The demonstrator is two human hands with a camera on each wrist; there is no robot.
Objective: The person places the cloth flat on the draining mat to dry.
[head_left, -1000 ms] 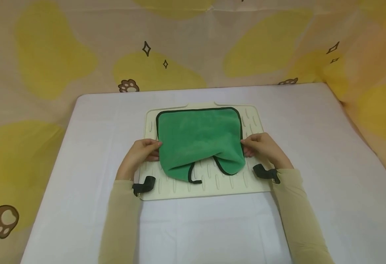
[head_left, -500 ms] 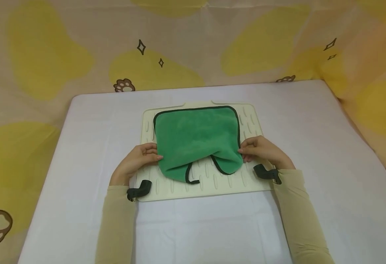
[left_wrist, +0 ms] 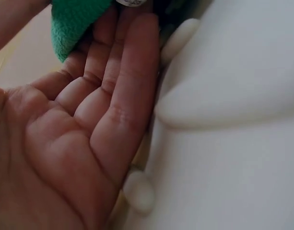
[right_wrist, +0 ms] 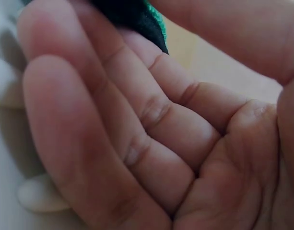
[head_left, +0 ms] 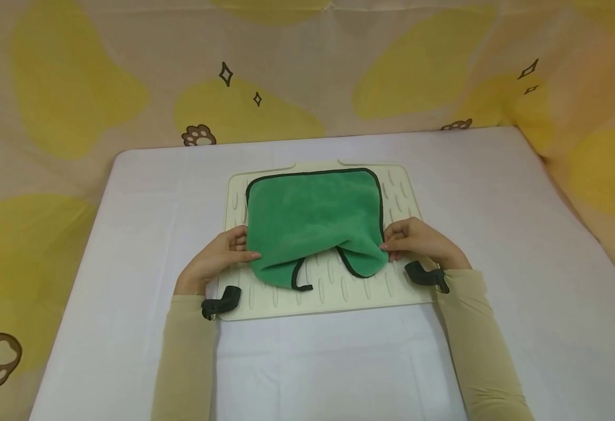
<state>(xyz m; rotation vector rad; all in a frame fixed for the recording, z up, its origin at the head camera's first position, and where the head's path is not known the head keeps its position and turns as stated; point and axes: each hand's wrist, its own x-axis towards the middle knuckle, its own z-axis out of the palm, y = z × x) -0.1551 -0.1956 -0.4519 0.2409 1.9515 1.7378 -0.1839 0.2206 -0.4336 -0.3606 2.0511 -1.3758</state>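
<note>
A green towel (head_left: 313, 210) with black edging lies folded over on a cream ribbed mat (head_left: 334, 295). Its lower side is bunched, and two rounded corners stick out towards the person. At the towel's left edge, my left hand (head_left: 215, 260) pinches the fabric, thumb on top and fingers underneath. The left wrist view shows the palm (left_wrist: 65, 143) close to the mat, with a towel corner over the fingers. On the opposite side my right hand (head_left: 420, 241) pinches the right edge near the lower corner. In the right wrist view, black edging (right_wrist: 137, 21) shows between thumb and fingers, the fingertips partly hidden.
The mat lies on a table covered with a white cloth (head_left: 318, 362). Behind the table hangs a yellow and beige patterned curtain (head_left: 297, 70). Black wrist cameras are strapped to both forearms, close above the mat's lower corners.
Both hands have slid down the towel's side edges towards the person. The lower left corner with its black strip has shifted slightly left and up; the mat stays on the table.
</note>
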